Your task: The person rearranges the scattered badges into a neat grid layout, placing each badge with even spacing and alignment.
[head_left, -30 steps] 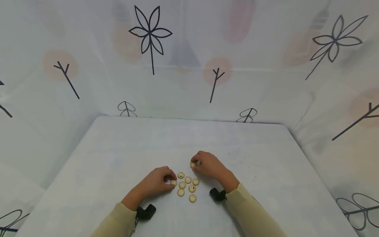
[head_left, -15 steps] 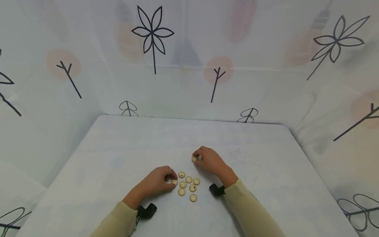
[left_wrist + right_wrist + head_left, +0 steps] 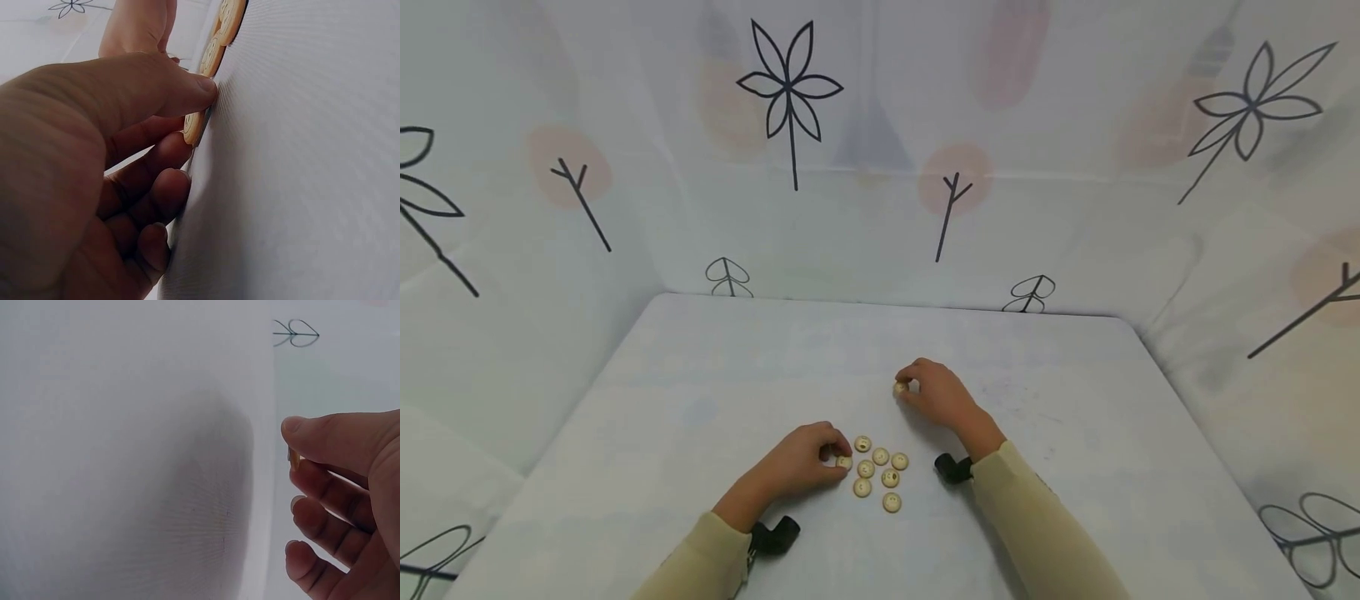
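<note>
Several round, pale wooden button-like discs (image 3: 866, 469) lie in a loose cluster on the white table. At the cluster's left edge the left hand (image 3: 801, 458) pinches one disc (image 3: 844, 462) against the tabletop; in the left wrist view that disc (image 3: 192, 127) shows between thumb and fingers. Farther back and to the right, the right hand (image 3: 942, 395) holds another disc (image 3: 901, 388) between thumb and fingertips. The right wrist view shows this disc (image 3: 294, 457) edge-on, raised off the surface, with the other fingers of the hand (image 3: 350, 487) curled loosely below.
The white table (image 3: 700, 358) has rounded back corners. Pale cloth (image 3: 865, 233) printed with dark line flowers and twigs hangs behind it and on both sides. A black device (image 3: 775, 536) is strapped at the left wrist and another (image 3: 953, 469) at the right.
The right hand has moved back and slightly right with its disc, away from the cluster. The left hand keeps its pinch with hardly any movement.
</note>
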`<state>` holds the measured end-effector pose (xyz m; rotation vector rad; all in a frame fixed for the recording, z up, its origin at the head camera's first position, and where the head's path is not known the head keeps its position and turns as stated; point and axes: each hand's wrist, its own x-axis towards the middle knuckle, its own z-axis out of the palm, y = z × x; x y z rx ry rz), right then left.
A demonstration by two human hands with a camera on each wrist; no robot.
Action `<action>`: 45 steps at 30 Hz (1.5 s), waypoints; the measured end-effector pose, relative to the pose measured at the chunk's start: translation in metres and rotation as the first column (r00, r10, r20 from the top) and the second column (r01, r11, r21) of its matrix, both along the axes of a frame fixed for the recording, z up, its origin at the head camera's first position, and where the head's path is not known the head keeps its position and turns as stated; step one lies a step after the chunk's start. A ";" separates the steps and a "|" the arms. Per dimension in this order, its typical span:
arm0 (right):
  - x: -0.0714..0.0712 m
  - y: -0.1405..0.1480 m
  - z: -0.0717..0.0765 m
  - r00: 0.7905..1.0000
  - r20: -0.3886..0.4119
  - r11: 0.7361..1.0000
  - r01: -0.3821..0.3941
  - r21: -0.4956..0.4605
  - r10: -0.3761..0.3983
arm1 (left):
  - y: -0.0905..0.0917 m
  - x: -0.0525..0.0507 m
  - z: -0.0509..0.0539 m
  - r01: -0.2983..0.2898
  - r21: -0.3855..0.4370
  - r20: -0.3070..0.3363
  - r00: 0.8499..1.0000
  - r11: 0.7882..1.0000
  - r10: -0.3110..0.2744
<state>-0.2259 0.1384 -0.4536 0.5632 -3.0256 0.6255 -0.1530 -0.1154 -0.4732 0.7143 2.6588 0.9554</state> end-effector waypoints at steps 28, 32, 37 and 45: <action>-0.031 0.002 -0.003 0.988 0.066 0.990 0.135 0.040 -0.137 | -0.005 -0.004 -0.009 0.036 0.025 -0.042 0.998 0.999 -0.035; -0.035 0.002 -0.004 0.988 0.064 0.989 0.142 0.031 -0.144 | -0.005 -0.005 -0.007 0.043 0.027 -0.048 0.998 0.999 -0.041; -0.039 0.003 -0.004 0.989 0.051 0.990 0.137 0.036 -0.139 | -0.006 -0.006 -0.006 0.045 0.027 -0.045 0.998 0.999 -0.044; -0.045 0.003 -0.006 0.984 0.076 0.987 0.156 0.036 -0.159 | -0.006 -0.006 -0.004 0.042 0.026 -0.050 0.998 0.999 -0.041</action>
